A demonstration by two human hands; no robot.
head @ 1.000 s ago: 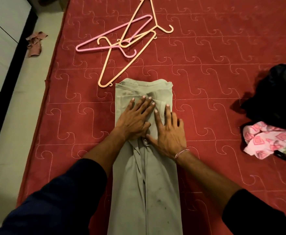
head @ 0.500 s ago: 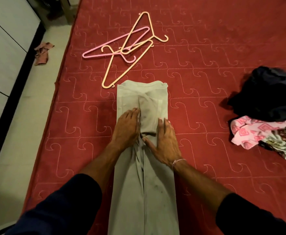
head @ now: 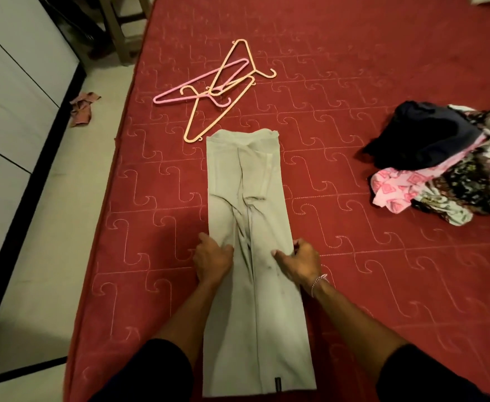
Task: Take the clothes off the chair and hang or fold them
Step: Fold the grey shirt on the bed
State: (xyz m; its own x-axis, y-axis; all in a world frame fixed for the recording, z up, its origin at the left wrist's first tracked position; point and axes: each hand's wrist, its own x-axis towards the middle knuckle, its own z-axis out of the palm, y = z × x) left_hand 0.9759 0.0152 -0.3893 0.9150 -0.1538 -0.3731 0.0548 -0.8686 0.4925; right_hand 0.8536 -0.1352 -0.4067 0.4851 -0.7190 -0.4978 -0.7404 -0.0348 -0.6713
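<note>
A grey-green garment (head: 246,175) lies folded into a long narrow strip on the red bed (head: 354,82), running away from me. My left hand (head: 211,259) grips its left edge about halfway along, fingers curled under the cloth. My right hand (head: 298,264) grips the right edge at the same height, thumb on top. A heap of other clothes (head: 446,163), dark, pink and flowered, sits at the right of the bed.
Three plastic hangers (head: 217,88), one pink and two orange, lie tangled beyond the garment's far end. A wooden chair leg (head: 119,33) stands off the bed's far left corner. A small rag (head: 82,108) lies on the pale floor beside white cabinets (head: 11,97).
Both hands have slid back toward me from the garment's upper middle to its two side edges, and now grip the edges instead of pressing flat. The view has pulled back.
</note>
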